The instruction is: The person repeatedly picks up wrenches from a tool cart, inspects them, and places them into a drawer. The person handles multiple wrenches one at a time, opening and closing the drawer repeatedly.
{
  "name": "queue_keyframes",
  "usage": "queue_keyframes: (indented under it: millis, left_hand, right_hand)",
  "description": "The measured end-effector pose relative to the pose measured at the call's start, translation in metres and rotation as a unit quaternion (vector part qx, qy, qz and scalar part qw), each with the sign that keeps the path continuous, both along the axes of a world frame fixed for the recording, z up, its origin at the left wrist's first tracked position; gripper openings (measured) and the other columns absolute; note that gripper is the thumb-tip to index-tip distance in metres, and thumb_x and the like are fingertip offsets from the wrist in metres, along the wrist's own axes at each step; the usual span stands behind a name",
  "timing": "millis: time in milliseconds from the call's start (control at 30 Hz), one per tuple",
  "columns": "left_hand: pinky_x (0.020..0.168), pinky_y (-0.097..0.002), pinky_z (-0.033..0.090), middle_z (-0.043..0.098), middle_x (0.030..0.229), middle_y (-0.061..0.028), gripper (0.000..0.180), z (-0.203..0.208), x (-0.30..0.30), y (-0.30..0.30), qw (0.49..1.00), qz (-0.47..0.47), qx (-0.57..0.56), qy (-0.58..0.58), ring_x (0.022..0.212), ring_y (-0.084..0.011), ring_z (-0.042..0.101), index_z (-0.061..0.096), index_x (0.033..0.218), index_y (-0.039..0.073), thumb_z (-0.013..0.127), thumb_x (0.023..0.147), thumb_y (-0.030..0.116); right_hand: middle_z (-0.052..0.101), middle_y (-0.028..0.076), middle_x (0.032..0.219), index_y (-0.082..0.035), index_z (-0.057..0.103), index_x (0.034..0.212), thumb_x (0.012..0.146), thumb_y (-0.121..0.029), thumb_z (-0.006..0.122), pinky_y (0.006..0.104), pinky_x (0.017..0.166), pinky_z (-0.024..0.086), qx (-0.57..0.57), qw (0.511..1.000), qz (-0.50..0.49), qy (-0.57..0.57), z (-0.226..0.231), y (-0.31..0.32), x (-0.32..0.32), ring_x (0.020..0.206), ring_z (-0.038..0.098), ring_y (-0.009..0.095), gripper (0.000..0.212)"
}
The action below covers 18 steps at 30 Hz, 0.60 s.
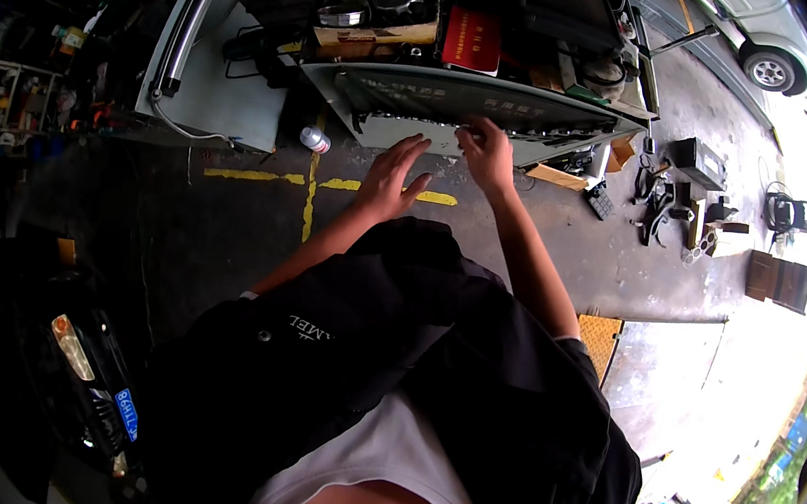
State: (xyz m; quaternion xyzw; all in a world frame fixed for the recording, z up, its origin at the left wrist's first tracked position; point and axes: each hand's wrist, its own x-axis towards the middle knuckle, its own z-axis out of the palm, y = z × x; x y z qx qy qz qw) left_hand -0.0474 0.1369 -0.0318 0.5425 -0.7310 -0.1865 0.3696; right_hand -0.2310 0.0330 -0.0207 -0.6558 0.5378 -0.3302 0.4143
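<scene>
A grey metal cabinet (342,93) stands in front of me, with a row of small shiny metal pieces (400,118) along its upper front. They are too small to name for certain. My right hand (486,156) is raised to this row, its fingers bent together at the metal pieces; what they grip, if anything, is hidden. Just left of it, my left hand (394,178) hovers before the cabinet front with fingers stretched out and thumb apart, holding nothing.
A red booklet (472,39) and round metal parts (345,8) lie on the cabinet top. A white spray can (315,138) stands on the floor to the left, near yellow floor lines (254,175). Loose parts and a black box (698,163) lie to the right.
</scene>
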Motion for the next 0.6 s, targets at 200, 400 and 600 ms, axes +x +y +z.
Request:
queue_keyframes:
  millis: [200,400,600]
  left_hand:
    - [0.102,-0.0462,0.04,0.048,0.139,-0.0202,0.053,0.0,0.028,0.003,0.999,0.052,0.013,0.0,0.125,-0.0405,0.047,0.044,0.138,0.006,0.061,0.09,0.023]
    - [0.099,-0.0458,0.043,0.051,0.134,-0.017,0.047,-0.003,0.062,0.007,0.995,0.099,0.003,-0.004,0.121,-0.0389,0.051,0.052,0.131,0.008,0.063,0.087,0.019]
    - [0.097,-0.0457,0.044,0.052,0.133,-0.0153,0.047,-0.006,0.096,0.002,0.988,0.155,-0.001,-0.019,0.119,-0.0366,0.052,0.053,0.13,0.01,0.064,0.085,0.016]
  right_hand:
    - [0.069,0.014,0.094,-0.009,0.066,0.102,0.08,-0.024,0.066,0.043,0.076,0.055,-0.18,0.962,0.0,0.204,0.034,-0.066,0.054,0.087,0.067,0.032,0.027]
    - [0.066,0.014,0.104,-0.012,0.067,0.102,0.079,-0.03,0.066,0.0442,0.081,0.054,-0.233,0.918,-0.014,0.32,0.015,-0.119,0.088,0.1,0.063,0.034,0.03]
    - [0.066,0.015,0.106,-0.01,0.07,0.096,0.072,-0.031,0.068,0.0441,0.085,0.051,-0.195,0.897,-0.025,0.395,0.019,-0.13,0.104,0.102,0.062,0.034,0.032]
